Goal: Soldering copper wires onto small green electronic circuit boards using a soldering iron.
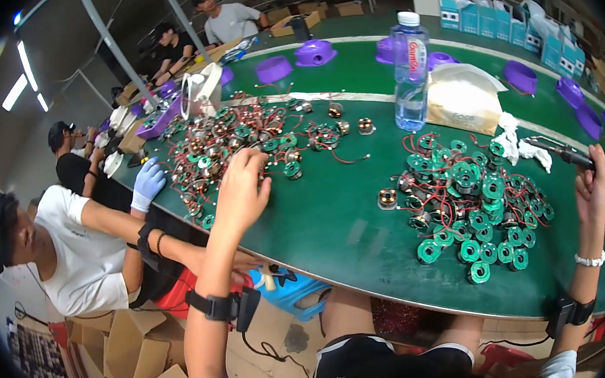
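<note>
My left hand reaches over the left pile of small motor coils, which have copper windings, green boards and red wires. Its fingers are bent down at the pile's near edge, the thumb apart from them, and I make out nothing held. At the far right, my right hand is closed around the handle of a soldering iron. The iron's tip points left, near crumpled white tissue. Between my hands lies a second pile of coils, mostly with green boards facing up.
A water bottle and a paper bag stand behind the right pile. Purple plastic housings sit along the green belt. A co-worker in a white shirt sits close on my left, a gloved hand at the table edge.
</note>
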### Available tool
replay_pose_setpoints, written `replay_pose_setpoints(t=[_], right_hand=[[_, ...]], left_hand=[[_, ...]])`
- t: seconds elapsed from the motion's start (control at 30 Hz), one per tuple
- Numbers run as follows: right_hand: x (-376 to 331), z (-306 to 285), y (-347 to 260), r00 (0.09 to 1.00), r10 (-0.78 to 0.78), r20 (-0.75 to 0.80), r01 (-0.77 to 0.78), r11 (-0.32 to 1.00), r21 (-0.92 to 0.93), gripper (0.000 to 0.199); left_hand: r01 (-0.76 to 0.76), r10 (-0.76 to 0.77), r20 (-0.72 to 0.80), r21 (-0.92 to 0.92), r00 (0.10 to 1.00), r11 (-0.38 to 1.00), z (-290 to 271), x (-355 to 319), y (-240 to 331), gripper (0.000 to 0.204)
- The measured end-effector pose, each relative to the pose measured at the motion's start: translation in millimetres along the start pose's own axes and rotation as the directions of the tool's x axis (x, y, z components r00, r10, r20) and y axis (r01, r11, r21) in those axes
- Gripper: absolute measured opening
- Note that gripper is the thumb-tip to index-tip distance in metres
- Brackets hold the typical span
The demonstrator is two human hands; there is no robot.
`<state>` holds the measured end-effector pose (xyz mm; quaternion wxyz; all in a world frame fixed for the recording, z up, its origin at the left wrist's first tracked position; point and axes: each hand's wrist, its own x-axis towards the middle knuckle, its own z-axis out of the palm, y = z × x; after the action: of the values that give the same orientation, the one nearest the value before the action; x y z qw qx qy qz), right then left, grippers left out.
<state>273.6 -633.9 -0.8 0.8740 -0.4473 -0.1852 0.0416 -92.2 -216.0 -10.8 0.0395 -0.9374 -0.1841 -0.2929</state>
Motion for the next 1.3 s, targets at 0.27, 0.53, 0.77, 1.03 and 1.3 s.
replay_pose_setpoints(t=[0.27, 0.53, 0.77, 1.03, 1.3], right_hand=[[-7, 13, -1, 0.999, -0.004, -0.047, 0.004, 1.0, -0.005, 0.009], [-2, 2, -5, 0.999, 0.002, 0.047, -0.001, 1.0, -0.013, 0.01], [-2, 1, -5, 0.999, 0.04, -0.027, -0.041, 0.999, -0.034, 0.012], [3, -1, -4, 1.0, 0.018, -0.015, -0.018, 1.0, -0.014, 0.012], [10, -17, -3, 1.0, -0.026, -0.007, 0.026, 0.999, 0.021, 0.014]], left_hand=[[0.003, -0.017, 0.096, 0.141, 0.995, 0.99, 4, -22, -16, 0.038], [0.331, -0.332, 0.198, 0.035, 0.922, 0.943, 23, 8, -14, 0.032], [0.44, -0.367, 0.298, -0.236, 0.881, 0.866, 16, 23, -45, 0.027], [0.568, -0.565, 0.31, -0.738, 0.764, 0.363, 31, 23, -41, 0.051], [-0.008, 0.073, -0.215, 0.293, 0.974, 0.956, 3, 14, -2, 0.055]])
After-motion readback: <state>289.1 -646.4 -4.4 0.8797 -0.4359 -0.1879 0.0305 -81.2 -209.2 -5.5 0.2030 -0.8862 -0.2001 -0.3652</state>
